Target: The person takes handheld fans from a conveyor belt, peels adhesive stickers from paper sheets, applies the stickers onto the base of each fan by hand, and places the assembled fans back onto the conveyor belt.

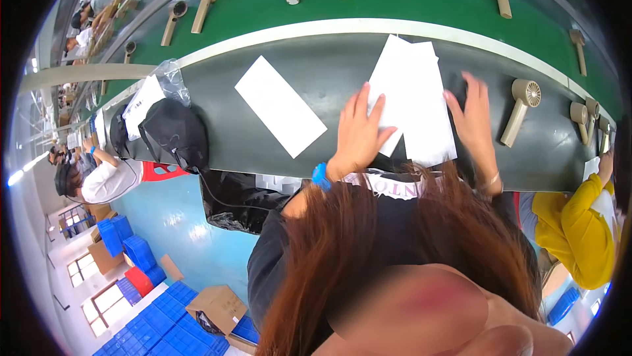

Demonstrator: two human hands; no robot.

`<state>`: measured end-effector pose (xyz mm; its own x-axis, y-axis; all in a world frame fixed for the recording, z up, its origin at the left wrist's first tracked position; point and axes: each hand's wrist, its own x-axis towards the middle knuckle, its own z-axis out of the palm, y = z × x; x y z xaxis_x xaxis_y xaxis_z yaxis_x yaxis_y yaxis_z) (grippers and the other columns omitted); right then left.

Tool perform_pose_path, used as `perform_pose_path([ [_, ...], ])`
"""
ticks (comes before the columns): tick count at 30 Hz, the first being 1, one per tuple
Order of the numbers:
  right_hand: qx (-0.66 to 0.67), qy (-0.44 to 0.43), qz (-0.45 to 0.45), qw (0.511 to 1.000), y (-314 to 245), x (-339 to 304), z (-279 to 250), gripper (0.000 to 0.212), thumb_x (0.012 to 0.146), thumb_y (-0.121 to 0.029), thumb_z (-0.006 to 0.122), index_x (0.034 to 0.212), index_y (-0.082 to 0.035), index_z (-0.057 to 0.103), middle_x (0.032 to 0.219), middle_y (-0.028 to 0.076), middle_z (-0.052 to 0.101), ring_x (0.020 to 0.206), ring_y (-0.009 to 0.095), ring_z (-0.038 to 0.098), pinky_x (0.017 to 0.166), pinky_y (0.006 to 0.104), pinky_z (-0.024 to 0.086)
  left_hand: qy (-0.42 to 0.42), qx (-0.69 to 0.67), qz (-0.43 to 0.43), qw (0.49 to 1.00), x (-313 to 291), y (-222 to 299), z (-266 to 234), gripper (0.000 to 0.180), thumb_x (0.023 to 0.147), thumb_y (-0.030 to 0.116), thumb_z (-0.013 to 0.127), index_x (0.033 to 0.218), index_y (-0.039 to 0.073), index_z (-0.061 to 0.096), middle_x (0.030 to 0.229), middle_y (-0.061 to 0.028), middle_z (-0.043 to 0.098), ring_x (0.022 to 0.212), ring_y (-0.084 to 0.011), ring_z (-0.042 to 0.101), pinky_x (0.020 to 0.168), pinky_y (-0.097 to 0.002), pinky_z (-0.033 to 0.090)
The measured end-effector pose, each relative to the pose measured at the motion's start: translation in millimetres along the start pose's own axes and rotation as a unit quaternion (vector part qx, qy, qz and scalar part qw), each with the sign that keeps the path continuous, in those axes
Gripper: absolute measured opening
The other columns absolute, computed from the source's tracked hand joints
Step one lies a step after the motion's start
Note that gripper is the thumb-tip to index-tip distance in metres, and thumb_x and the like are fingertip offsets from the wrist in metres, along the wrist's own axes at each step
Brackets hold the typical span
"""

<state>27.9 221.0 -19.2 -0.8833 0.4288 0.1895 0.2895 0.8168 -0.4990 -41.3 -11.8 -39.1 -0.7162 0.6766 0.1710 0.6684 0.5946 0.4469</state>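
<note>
In front of me lies a small overlapping pile of white rectangular sheets [426, 109], paper or thin card; I cannot tell which. My left hand [359, 133], with a blue band at the wrist, rests at the pile's left edge, fingers spread and touching it. Just off the right edge is my right hand [475, 122], its fingers apart and nothing in it. A separate white rectangle [281, 107] lies slantwise to the left on the dark worktop [263, 158]. Right of my right hand, a beige handheld fan [522, 109] lies with its round grille up.
Beyond a pale rail [342, 25], a green conveyor belt [395, 0] carries several beige fans. More fans lie at the far right, near a person in yellow [569, 234]. A black bag [174, 133] sits at the left end. Blue crates [168, 323] stand on the floor.
</note>
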Motion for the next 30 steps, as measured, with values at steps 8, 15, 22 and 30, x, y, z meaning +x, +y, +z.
perform_pose_path([
  [8, 0.168, -0.09, 0.111, 0.975, -27, -41, -2, 0.053, 0.083, -0.017, 0.065, 0.129, -0.006, 0.042, 0.116, 0.015, 0.044, 0.086, 0.023, 0.051, 0.072, 0.032, 0.047, -0.023, -0.135, -0.009, 0.991, 19, 18, -1, 0.052, 0.077, 0.025, 0.068, 0.12, 0.002, 0.052, 0.127, -0.0242, 0.041, 0.106, -0.0408, 0.047, 0.086, -0.0431, 0.044],
  [15, -0.062, -0.066, -0.14, 0.986, -42, -28, 17, 0.066, 0.077, -0.032, 0.07, 0.134, -0.015, 0.042, 0.141, 0.019, 0.027, 0.121, 0.038, 0.036, 0.098, 0.0425, 0.032, 0.2, 0.063, 0.035, 0.977, 150, -92, -27, 0.046, 0.084, 0.029, 0.061, 0.125, 0.01, 0.051, 0.129, -0.0304, 0.036, 0.105, -0.0443, 0.043, 0.09, -0.0475, 0.039],
  [22, 0.081, -0.048, -0.058, 0.994, -31, -18, 27, 0.051, 0.081, -0.025, 0.066, 0.128, -0.011, 0.049, 0.139, 0.017, 0.036, 0.127, 0.035, 0.035, 0.103, 0.0432, 0.029, 0.228, 0.098, 0.04, 0.968, 217, -174, -16, 0.021, 0.073, 0.01, 0.067, 0.094, 0.011, 0.065, 0.115, -0.0264, 0.046, 0.095, -0.0428, 0.052, 0.083, -0.0461, 0.045],
  [30, 0.074, -0.19, -0.261, 0.944, -27, -7, 19, 0.034, 0.083, -0.009, 0.059, 0.117, -0.011, 0.057, 0.134, 0.006, 0.048, 0.127, 0.021, 0.041, 0.107, 0.0442, 0.024, 0.33, -0.087, 0.09, 0.936, 181, -60, -124, 0.02, 0.084, 0.009, 0.062, 0.103, 0.003, 0.06, 0.094, -0.013, 0.061, 0.077, -0.0261, 0.062, 0.068, -0.0355, 0.05],
])
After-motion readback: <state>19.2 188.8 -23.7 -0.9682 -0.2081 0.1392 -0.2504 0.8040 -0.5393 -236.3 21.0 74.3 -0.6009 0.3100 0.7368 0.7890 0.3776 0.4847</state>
